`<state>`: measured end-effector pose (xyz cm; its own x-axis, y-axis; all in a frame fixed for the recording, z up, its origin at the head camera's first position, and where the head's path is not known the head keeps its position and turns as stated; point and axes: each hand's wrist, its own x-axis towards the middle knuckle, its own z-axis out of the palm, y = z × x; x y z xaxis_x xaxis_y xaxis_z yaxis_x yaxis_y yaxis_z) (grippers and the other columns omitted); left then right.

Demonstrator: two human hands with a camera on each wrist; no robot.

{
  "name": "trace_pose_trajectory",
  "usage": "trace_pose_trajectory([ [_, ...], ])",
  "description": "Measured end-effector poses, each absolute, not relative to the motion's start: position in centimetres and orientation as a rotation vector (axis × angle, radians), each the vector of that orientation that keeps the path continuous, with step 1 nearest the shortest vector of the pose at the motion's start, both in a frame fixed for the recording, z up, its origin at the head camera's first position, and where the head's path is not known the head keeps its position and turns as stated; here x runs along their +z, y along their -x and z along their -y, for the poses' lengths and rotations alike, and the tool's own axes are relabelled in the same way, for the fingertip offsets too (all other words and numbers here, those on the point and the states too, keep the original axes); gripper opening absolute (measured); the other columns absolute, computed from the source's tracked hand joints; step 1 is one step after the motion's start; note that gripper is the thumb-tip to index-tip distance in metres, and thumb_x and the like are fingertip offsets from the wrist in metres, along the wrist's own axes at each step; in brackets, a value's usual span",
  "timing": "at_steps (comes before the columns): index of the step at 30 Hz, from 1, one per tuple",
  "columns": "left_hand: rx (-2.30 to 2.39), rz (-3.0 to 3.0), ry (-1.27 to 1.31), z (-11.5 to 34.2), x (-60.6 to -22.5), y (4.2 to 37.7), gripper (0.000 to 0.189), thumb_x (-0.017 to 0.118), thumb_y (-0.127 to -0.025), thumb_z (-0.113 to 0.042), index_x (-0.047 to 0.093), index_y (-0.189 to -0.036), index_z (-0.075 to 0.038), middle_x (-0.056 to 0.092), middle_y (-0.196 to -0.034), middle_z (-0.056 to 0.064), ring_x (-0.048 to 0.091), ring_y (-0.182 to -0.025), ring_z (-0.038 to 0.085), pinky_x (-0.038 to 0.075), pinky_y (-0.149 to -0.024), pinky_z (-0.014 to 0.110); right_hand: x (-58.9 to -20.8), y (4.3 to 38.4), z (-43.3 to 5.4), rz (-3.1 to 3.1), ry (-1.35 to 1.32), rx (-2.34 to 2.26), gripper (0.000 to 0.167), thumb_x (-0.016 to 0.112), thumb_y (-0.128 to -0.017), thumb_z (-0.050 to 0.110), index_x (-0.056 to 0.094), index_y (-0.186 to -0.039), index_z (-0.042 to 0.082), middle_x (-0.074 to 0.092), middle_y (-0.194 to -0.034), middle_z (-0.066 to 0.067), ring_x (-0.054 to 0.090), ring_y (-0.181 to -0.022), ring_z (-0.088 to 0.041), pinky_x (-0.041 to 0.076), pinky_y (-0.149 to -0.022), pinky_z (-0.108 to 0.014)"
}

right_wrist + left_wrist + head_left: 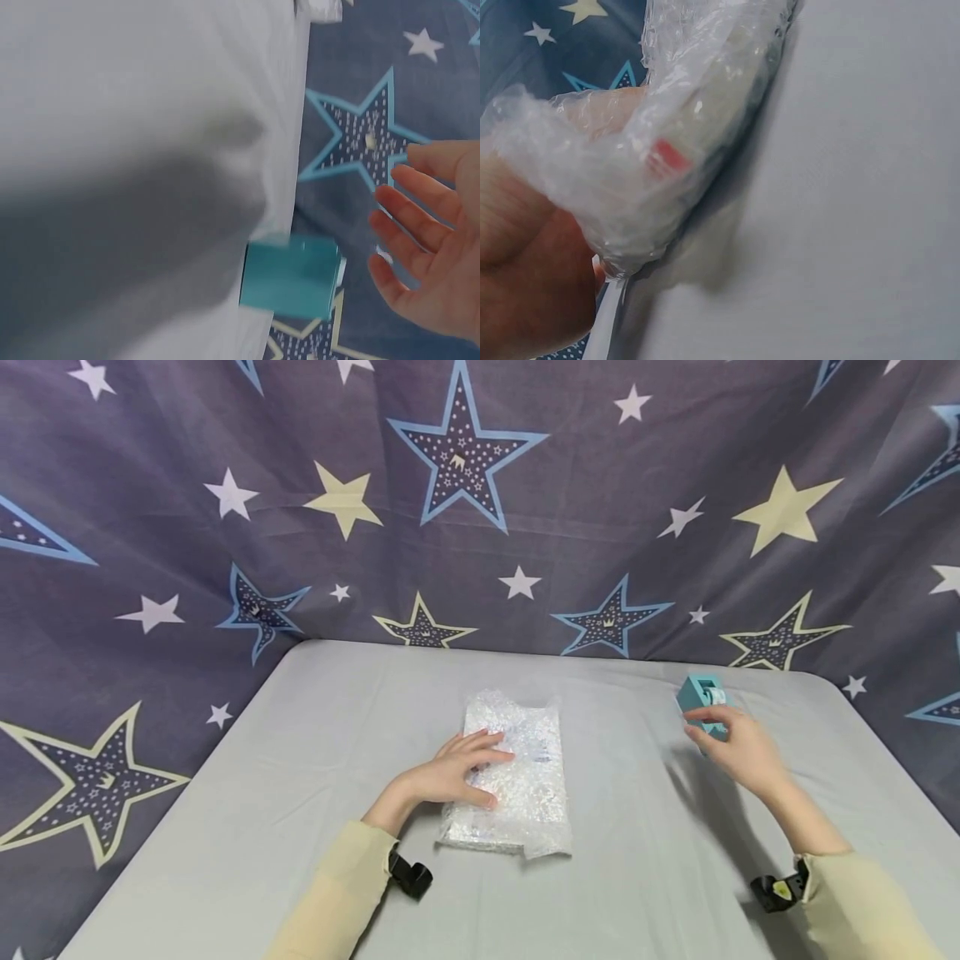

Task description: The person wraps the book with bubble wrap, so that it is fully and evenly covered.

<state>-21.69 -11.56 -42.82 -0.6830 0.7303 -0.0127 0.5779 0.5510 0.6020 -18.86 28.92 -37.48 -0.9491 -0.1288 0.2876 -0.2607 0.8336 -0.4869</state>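
In the head view a flat rectangular package in clear bubble wrap lies on the table. My left hand rests on its left side, fingers spread across the wrap. The left wrist view shows the crinkled bubble wrap close up, partly covering the left hand, with a small red mark showing through. On the right, a teal tape dispenser stands near the back edge. My right hand hovers in front of it, fingers loosely extended. In the right wrist view a gap separates that hand from the dispenser.
A pale grey cloth covers the table. Behind it and at the sides hangs a dark curtain with stars. Each wrist wears a black strapped camera, the left one close above the tabletop.
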Motion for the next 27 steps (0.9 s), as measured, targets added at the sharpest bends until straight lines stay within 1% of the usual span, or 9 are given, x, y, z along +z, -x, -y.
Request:
trace_pose_trajectory([
  [1, 0.843, -2.526, -1.094, 11.6, -42.8, 21.7, 0.066, 0.07, -0.075, -0.037, 0.045, -0.134, -0.018, 0.021, -0.15, 0.006, 0.007, -0.14, 0.028, -0.001, -0.11, 0.053, -37.4, 18.9, -29.3, 2.77, -0.283, 0.793, 0.031, 0.055, -0.091, 0.026, 0.062, -0.109, 0.002, 0.057, -0.113, -0.024, 0.055, -0.09, -0.04, 0.045, -0.069, -0.049],
  [5, 0.84, -2.53, -1.105, 11.6, -42.9, 21.8, 0.066, 0.07, -0.076, -0.037, 0.045, -0.134, -0.019, 0.021, -0.15, 0.007, 0.008, -0.14, 0.028, -0.001, -0.11, 0.052, -37.2, 18.9, -30.6, 2.756, -0.211, 0.795, 0.032, 0.054, -0.091, 0.025, 0.061, -0.109, 0.0, 0.055, -0.114, -0.026, 0.051, -0.1, -0.043, 0.043, -0.074, -0.054],
  [8, 0.838, -2.533, -1.109, 11.5, -42.8, 21.8, 0.066, 0.07, -0.076, -0.037, 0.045, -0.134, -0.018, 0.022, -0.15, 0.007, 0.008, -0.14, 0.028, -0.001, -0.11, 0.052, -37.1, 19.0, -31.3, 2.75, -0.179, 0.759, 0.031, 0.054, -0.091, 0.024, 0.062, -0.108, 0.0, 0.055, -0.113, -0.026, 0.051, -0.099, -0.043, 0.041, -0.073, -0.053],
  [11, 0.844, -2.53, -1.109, 11.5, -42.7, 21.8, 0.066, 0.07, -0.076, -0.036, 0.045, -0.134, -0.018, 0.021, -0.15, 0.008, 0.008, -0.14, 0.028, -0.001, -0.11, 0.053, -37.2, 19.2, -32.0, 2.748, -0.161, 0.721, 0.03, 0.056, -0.09, 0.023, 0.062, -0.107, -0.001, 0.056, -0.111, -0.026, 0.052, -0.096, -0.041, 0.04, -0.071, -0.048],
  [15, 0.859, -2.522, -1.107, 11.5, -42.6, 21.7, 0.066, 0.07, -0.076, -0.035, 0.046, -0.134, -0.017, 0.022, -0.15, 0.008, 0.008, -0.139, 0.029, -0.001, -0.11, 0.053, -37.4, 19.2, -32.8, 2.759, -0.107, 0.719, 0.032, 0.055, -0.089, 0.023, 0.061, -0.108, -0.002, 0.056, -0.111, -0.028, 0.052, -0.095, -0.041, 0.041, -0.074, -0.048],
  [17, 0.865, -2.52, -1.109, 11.5, -42.6, 21.6, 0.066, 0.07, -0.075, -0.035, 0.046, -0.133, -0.017, 0.023, -0.15, 0.009, 0.009, -0.139, 0.03, -0.001, -0.11, 0.054, -37.6, 19.2, -33.1, 2.784, -0.068, 0.728, 0.035, 0.053, -0.09, 0.025, 0.059, -0.11, -0.003, 0.054, -0.113, -0.029, 0.05, -0.098, -0.043, 0.041, -0.077, -0.052],
  [20, 0.867, -2.52, -1.113, 11.6, -42.7, 21.6, 0.066, 0.07, -0.075, -0.036, 0.046, -0.133, -0.016, 0.023, -0.149, 0.009, 0.009, -0.139, 0.031, -0.001, -0.109, 0.055, -37.8, 19.3, -33.6, 2.827, -0.017, 0.748, 0.041, 0.052, -0.091, 0.029, 0.056, -0.115, -0.004, 0.052, -0.116, -0.031, 0.048, -0.101, -0.046, 0.041, -0.077, -0.054],
  [23, 0.872, -2.519, -1.117, 11.6, -42.9, 21.6, 0.066, 0.07, -0.076, -0.036, 0.046, -0.133, -0.016, 0.023, -0.149, 0.01, 0.009, -0.139, 0.031, -0.001, -0.109, 0.055, -38.2, 19.6, -33.9, 2.878, 0.013, 0.781, 0.048, 0.051, -0.091, 0.034, 0.052, -0.119, -0.005, 0.05, -0.118, -0.032, 0.047, -0.103, -0.048, 0.041, -0.076, -0.055],
  [27, 0.88, -2.516, -1.115, 11.6, -42.9, 21.7, 0.066, 0.07, -0.076, -0.036, 0.046, -0.133, -0.016, 0.022, -0.15, 0.009, 0.009, -0.139, 0.031, -0.001, -0.109, 0.055, -38.4, 19.9, -34.1, 2.942, 0.059, 0.856, 0.057, 0.048, -0.092, 0.039, 0.047, -0.123, -0.009, 0.047, -0.121, -0.034, 0.046, -0.106, -0.047, 0.043, -0.077, -0.053],
])
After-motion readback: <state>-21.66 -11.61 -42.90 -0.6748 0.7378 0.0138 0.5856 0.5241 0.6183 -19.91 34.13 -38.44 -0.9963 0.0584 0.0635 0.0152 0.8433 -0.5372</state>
